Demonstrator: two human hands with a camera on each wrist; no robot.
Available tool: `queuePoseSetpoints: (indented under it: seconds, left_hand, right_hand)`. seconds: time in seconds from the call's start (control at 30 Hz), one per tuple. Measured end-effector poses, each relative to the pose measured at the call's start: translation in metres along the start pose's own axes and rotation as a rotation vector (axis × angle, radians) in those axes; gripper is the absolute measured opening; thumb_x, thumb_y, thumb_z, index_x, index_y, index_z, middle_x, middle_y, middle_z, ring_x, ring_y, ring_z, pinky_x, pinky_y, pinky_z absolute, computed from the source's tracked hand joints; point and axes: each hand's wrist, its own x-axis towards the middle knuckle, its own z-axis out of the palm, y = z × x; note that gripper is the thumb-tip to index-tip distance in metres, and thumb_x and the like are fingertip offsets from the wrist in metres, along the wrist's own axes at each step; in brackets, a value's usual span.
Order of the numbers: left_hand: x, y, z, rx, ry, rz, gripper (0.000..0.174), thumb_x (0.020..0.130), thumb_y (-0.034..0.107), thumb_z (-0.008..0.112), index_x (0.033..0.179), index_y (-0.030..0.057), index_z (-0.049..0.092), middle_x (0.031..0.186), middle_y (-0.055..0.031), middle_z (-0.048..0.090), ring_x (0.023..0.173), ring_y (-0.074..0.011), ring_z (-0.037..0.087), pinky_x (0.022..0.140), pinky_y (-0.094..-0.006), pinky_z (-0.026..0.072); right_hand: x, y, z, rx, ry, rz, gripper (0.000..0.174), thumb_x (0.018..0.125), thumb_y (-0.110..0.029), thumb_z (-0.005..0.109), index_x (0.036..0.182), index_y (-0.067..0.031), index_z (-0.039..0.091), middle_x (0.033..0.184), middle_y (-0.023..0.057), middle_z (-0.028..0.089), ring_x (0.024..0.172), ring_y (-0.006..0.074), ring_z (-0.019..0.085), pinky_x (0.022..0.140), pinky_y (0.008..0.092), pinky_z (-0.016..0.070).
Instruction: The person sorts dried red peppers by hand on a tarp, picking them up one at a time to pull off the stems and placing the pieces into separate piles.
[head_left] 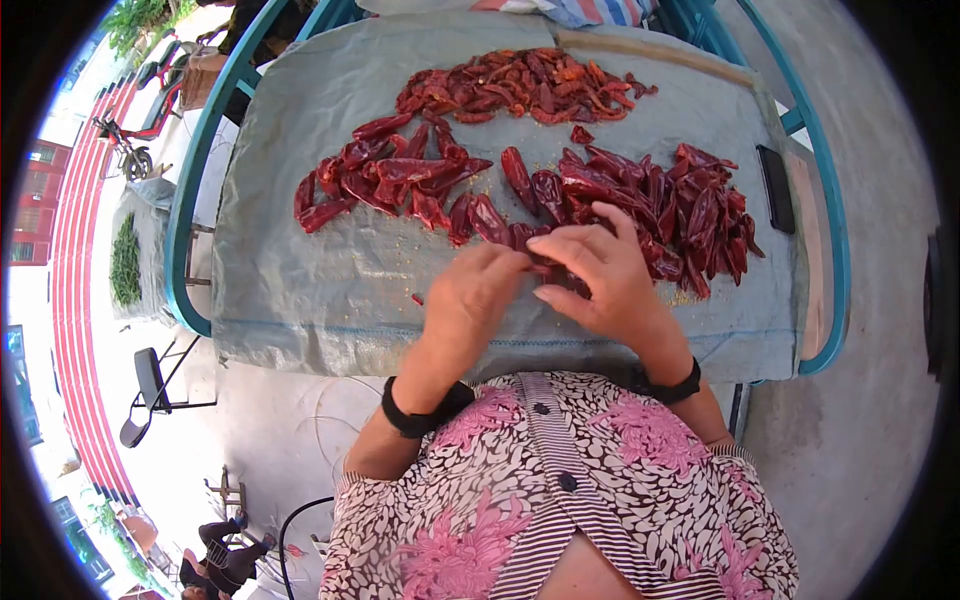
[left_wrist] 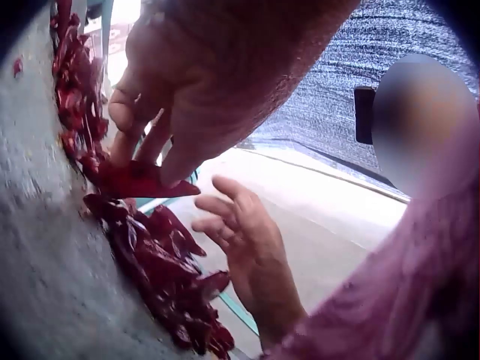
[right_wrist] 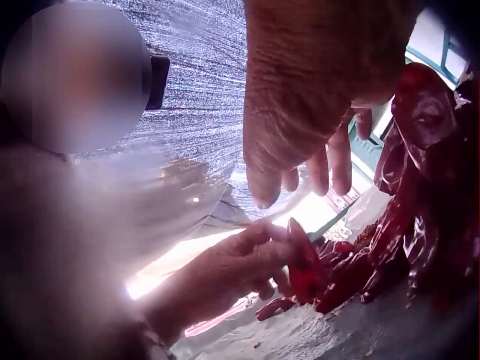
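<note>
My left hand pinches a dried red chili pepper between thumb and fingers, low over the sheet. In the right wrist view the same chili stands up from those fingers, its tip pointing upward. Close beside it, my right hand has its fingers spread and slightly bent, with nothing in them. Beyond the right hand lies a heap of whole dried chilies. A second heap of chilies spreads to the left. At the far side, smaller, more orange chili pieces form a long pile.
A grey-green woven sheet covers the work surface, with pale seeds scattered on it. Blue-green metal rails border both sides. A black phone lies at the right edge. On the floor at left stands a folding chair.
</note>
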Motion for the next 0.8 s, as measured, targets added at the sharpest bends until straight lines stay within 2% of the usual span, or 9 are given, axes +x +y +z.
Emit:
queuePoseSetpoints:
  seconds: [0.07, 0.1, 0.23, 0.33, 0.37, 0.5, 0.6, 0.7, 0.8]
  left_hand:
    - [0.004, 0.009, 0.007, -0.087, 0.043, 0.056, 0.021, 0.089, 0.0, 0.072, 0.109, 0.0066, 0.072, 0.102, -0.012, 0.07, 0.091, -0.0296, 0.069, 0.078, -0.0386, 0.0557]
    - [0.006, 0.008, 0.005, -0.069, 0.039, 0.083, 0.025, 0.088, -0.001, 0.073, 0.112, 0.0062, 0.07, 0.106, -0.0128, 0.069, 0.09, -0.0294, 0.069, 0.077, -0.0388, 0.0557]
    - [0.001, -0.01, 0.0, -0.007, 0.103, -0.164, 0.034, 0.089, 0.001, 0.073, 0.121, 0.0075, 0.066, 0.111, -0.0128, 0.066, 0.091, -0.0307, 0.068, 0.077, -0.0389, 0.0554]
    - [0.003, -0.033, -0.002, 0.189, 0.142, -0.254, 0.038, 0.089, 0.004, 0.073, 0.126, 0.0086, 0.064, 0.117, -0.0128, 0.062, 0.098, -0.0323, 0.067, 0.081, -0.0409, 0.0551]
    - [0.005, -0.037, -0.002, 0.221, 0.144, -0.267, 0.039, 0.089, 0.005, 0.073, 0.127, 0.0089, 0.063, 0.118, -0.013, 0.061, 0.1, -0.0328, 0.066, 0.082, -0.042, 0.0549]
    - [0.005, -0.053, 0.009, 0.417, 0.093, -0.268, 0.04, 0.09, 0.011, 0.073, 0.128, 0.0091, 0.063, 0.124, -0.0139, 0.058, 0.109, -0.0343, 0.064, 0.087, -0.0458, 0.0538]
    - [0.005, -0.058, 0.015, 0.434, 0.114, -0.298, 0.035, 0.092, 0.011, 0.071, 0.125, 0.0073, 0.064, 0.119, -0.0146, 0.061, 0.107, -0.035, 0.064, 0.088, -0.0469, 0.0535]
    - [0.005, -0.059, 0.013, 0.381, 0.194, -0.306, 0.023, 0.093, 0.009, 0.069, 0.115, 0.0052, 0.065, 0.111, -0.0146, 0.063, 0.098, -0.0354, 0.066, 0.082, -0.0468, 0.0552]
    - [0.001, -0.044, 0.003, 0.248, 0.298, -0.294, 0.02, 0.095, 0.006, 0.066, 0.115, 0.0038, 0.068, 0.101, -0.0151, 0.066, 0.087, -0.032, 0.068, 0.078, -0.0425, 0.0547]
  right_hand:
    - [-0.008, 0.005, 0.01, 0.013, -0.063, 0.012, 0.04, 0.084, -0.021, 0.081, 0.121, -0.0141, 0.07, 0.096, 0.0023, 0.072, 0.09, 0.0217, 0.068, 0.108, 0.0502, 0.042]
    - [-0.006, 0.004, 0.011, 0.009, -0.007, 0.003, 0.036, 0.085, -0.018, 0.08, 0.119, -0.0132, 0.07, 0.091, 0.0016, 0.071, 0.083, 0.0207, 0.067, 0.108, 0.0492, 0.0431]
    - [-0.004, 0.008, -0.002, -0.107, 0.111, 0.042, 0.03, 0.087, -0.01, 0.079, 0.116, -0.0119, 0.071, 0.09, 0.0009, 0.071, 0.08, 0.0198, 0.067, 0.108, 0.0483, 0.042]
    - [-0.004, 0.004, -0.005, -0.072, 0.264, 0.252, 0.03, 0.088, -0.008, 0.077, 0.117, -0.0119, 0.071, 0.096, 0.0004, 0.072, 0.082, 0.0175, 0.067, 0.11, 0.0474, 0.0392]
    - [-0.003, 0.002, -0.005, -0.061, 0.305, 0.269, 0.032, 0.089, -0.007, 0.075, 0.12, -0.0118, 0.07, 0.104, 0.0002, 0.073, 0.086, 0.0167, 0.068, 0.112, 0.0469, 0.037]
    - [-0.009, 0.009, -0.001, -0.093, 0.219, 0.197, 0.032, 0.09, -0.008, 0.074, 0.121, -0.0128, 0.069, 0.108, 0.0006, 0.073, 0.095, 0.0187, 0.069, 0.111, 0.0487, 0.038]
    - [-0.012, 0.008, 0.005, -0.118, 0.195, 0.17, 0.031, 0.09, -0.008, 0.074, 0.121, -0.0139, 0.069, 0.108, 0.0011, 0.073, 0.097, 0.0194, 0.068, 0.111, 0.0503, 0.0386]
    - [-0.014, 0.008, 0.003, -0.144, 0.177, 0.163, 0.031, 0.09, -0.008, 0.073, 0.12, -0.0145, 0.07, 0.105, 0.0009, 0.073, 0.096, 0.0201, 0.068, 0.11, 0.0506, 0.04]
    - [-0.014, 0.008, 0.002, -0.127, 0.157, 0.155, 0.03, 0.091, -0.007, 0.072, 0.12, -0.0141, 0.07, 0.103, 0.0008, 0.073, 0.095, 0.0201, 0.068, 0.109, 0.0497, 0.0417]
